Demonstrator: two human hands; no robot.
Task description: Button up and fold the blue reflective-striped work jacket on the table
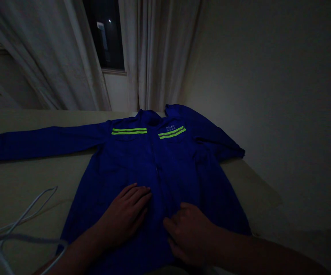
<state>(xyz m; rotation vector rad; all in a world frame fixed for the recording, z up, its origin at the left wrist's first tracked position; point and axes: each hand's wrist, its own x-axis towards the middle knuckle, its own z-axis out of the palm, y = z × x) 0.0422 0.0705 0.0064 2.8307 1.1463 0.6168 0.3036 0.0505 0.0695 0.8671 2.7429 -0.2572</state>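
A blue work jacket [119, 156] lies spread front side up, its collar pointing away from me. Yellow-green reflective stripes [129, 131] cross its chest, and a dark front closure runs down the middle. On the lower front, left of that closure, my left hand [127, 210] rests flat with its fingers stretched out. Just right of the closure, my right hand [188, 233] is closed, its fingers curled on the jacket's front edge; the fingertips are partly hidden. One sleeve [45, 143] stretches out left, while the other sleeve [211, 133] is bent and slants down right.
The jacket lies on a pale surface [19, 179]. A white cord [19, 221] loops over its left side, near my left forearm. Behind stand light curtains [159, 53] around a dark window [105, 38], with a plain wall [268, 95] to the right. The room is dim.
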